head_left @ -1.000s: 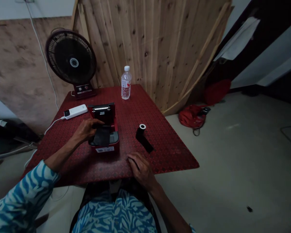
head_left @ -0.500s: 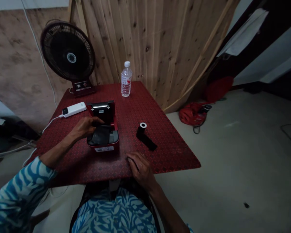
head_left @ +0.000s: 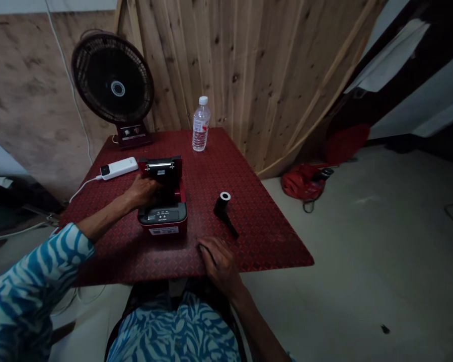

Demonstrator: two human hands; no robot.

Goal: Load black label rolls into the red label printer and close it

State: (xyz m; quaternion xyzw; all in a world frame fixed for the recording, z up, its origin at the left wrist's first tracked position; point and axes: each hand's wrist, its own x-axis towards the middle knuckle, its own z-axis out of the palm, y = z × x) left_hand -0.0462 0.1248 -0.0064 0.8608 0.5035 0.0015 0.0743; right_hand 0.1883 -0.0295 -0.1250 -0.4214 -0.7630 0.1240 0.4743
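A red label printer point(head_left: 162, 221) sits mid-table with its lid point(head_left: 160, 168) standing open at the back. My left hand point(head_left: 143, 192) is over the printer's open compartment, and its fingers hide what lies inside. I cannot tell whether that hand holds anything. To the right, a black ribbon roll with a white core point(head_left: 222, 203) stands on the table, its short black tail running toward me. My right hand point(head_left: 219, 264) rests on the table's near edge, just below that roll, holding nothing.
The printer stands on a red patterned table point(head_left: 256, 236). A white power bank point(head_left: 119, 168) with a white cable lies left of the printer. A black fan point(head_left: 113, 75) and a water bottle point(head_left: 201, 125) stand at the back. A red bag point(head_left: 302, 182) lies on the floor to the right.
The black sheet over the printer's front no longer shows, exposing its button panel. My left hand has moved back toward the lid. The roll's black tail looks shorter.
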